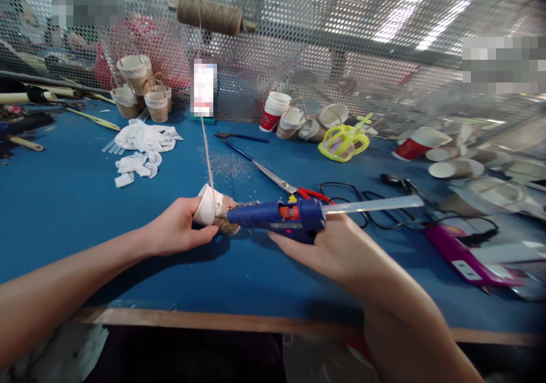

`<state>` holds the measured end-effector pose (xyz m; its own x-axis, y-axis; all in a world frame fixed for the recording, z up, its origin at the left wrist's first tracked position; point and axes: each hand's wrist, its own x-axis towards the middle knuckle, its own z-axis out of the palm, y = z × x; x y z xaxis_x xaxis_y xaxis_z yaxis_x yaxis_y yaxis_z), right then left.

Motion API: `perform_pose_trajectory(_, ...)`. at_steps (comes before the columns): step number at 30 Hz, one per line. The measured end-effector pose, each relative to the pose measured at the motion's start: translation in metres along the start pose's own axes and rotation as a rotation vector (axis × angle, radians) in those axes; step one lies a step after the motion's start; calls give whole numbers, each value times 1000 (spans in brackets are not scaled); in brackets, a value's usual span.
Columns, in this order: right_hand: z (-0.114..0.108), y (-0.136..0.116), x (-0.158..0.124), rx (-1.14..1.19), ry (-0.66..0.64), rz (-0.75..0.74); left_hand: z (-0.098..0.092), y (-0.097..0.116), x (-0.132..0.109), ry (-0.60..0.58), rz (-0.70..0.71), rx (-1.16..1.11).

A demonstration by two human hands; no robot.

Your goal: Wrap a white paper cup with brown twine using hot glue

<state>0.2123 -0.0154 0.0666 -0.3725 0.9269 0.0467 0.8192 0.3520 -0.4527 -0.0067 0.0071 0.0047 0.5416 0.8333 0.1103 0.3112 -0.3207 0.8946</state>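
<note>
The blue table (85, 212) fills the lower frame. A mesh panel (298, 41) backs it and carries a twine spool (209, 15) at upper centre. Scissors (273, 178) lie just behind the hands.

Glue gun (273, 217), centre frame: the right hand (336, 252) is closed around the grip from below. The nozzle points left, at or just beside the cup.

Cup (208, 205), left of centre, lies on its side above the table. The left hand (179, 229) is half closed, cupping the bare white end. The other end is wrapped in twine; a strand (207, 155) runs up to the spool.

Handling, as judged: the cup is light, thin-walled and easily crushed. Grip the bare end lightly. The nozzle is probably hot; hold the gun by the grip only.
</note>
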Motion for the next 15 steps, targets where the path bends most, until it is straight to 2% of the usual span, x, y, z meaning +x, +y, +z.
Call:
perform_pose_trajectory(9,-1,4,3,69,65,-3,0,1,-1,31,0,30)
perform_pose_trajectory(15,-4,5,6,39,59,94,1,-1,-1,12,4,76)
